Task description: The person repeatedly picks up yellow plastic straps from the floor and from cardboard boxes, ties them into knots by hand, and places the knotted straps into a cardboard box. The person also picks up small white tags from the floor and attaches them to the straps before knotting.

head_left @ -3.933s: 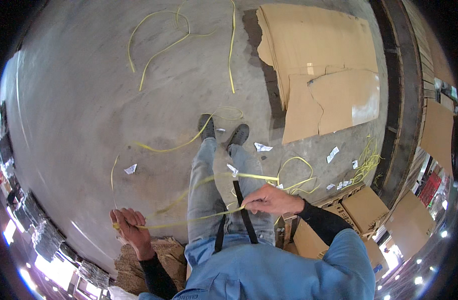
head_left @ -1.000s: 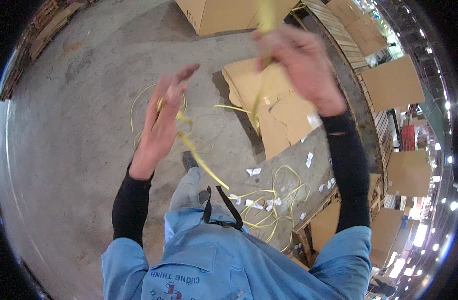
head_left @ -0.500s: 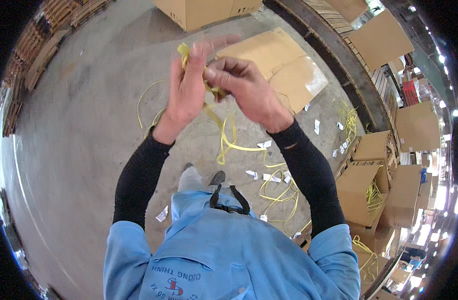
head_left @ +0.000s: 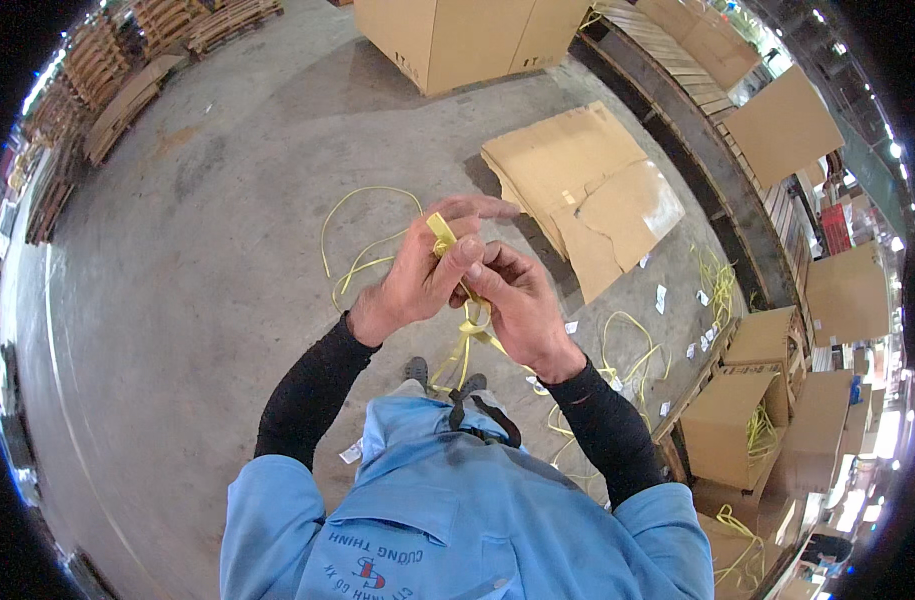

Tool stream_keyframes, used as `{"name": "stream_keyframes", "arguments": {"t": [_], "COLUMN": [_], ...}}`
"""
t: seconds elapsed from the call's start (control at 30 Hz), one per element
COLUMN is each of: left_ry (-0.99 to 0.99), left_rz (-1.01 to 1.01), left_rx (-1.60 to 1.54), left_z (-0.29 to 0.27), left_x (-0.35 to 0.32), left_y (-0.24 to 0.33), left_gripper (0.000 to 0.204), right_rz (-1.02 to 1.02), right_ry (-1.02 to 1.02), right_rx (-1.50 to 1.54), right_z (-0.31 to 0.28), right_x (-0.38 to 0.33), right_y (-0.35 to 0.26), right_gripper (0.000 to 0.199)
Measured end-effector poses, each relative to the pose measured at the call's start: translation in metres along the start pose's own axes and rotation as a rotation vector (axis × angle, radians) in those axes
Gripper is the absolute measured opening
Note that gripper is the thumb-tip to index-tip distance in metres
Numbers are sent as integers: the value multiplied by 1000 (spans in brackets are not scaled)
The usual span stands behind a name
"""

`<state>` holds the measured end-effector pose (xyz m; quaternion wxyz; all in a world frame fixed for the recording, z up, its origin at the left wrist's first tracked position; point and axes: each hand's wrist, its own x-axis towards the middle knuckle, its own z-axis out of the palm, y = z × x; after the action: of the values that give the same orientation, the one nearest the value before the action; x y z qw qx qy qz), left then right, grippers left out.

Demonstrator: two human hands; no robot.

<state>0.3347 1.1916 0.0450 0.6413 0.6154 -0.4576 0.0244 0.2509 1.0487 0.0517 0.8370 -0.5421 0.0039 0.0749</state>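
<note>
A flat yellow strap [head_left: 469, 327] runs between my hands, with a short end sticking up past the left thumb and loops hanging below. My left hand [head_left: 429, 262] pinches the strap between thumb and fingers, its index finger stretched out to the right. Close against it, my right hand [head_left: 522, 305] is closed with thumb and fingertips on the same strap. Part of the strap is hidden inside the fingers. From the hands it trails down toward my shoes [head_left: 417, 370] and the floor.
Loose yellow strap [head_left: 369, 190] and white paper scraps lie on the grey floor. Flattened cardboard [head_left: 577, 180] lies ahead right, a large carton [head_left: 477, 45] beyond. A dark metal-edged conveyor [head_left: 677, 150] curves along the right, near an open carton [head_left: 732, 430] holding strap. Wooden pallets [head_left: 87, 70] stand far left.
Both hands have come lower and nearer my body, and closer together. The left hand has gone from raised and upright to pinching the strap. The view has shifted, showing more of the large carton.
</note>
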Motion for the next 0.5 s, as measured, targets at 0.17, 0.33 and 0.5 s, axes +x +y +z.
{"name": "stream_keyframes", "arguments": {"t": [0.17,0.33,0.5], "left_ry": [39,48,130], "left_rz": [-18,-61,-300], "left_rx": [-144,-116,-284], "left_z": [-8,-20,-14], "left_x": [-7,-4,-4], "left_y": [0,-8,-1], "left_gripper": [47,56,63], "right_rz": [156,229,-85], "right_ry": [-47,-43,81], "right_rx": [170,89,-446], "right_z": [14,18,23], "right_x": [-3,-5,-10], "right_y": [7,6,6], "right_gripper": [21,24,34]}}
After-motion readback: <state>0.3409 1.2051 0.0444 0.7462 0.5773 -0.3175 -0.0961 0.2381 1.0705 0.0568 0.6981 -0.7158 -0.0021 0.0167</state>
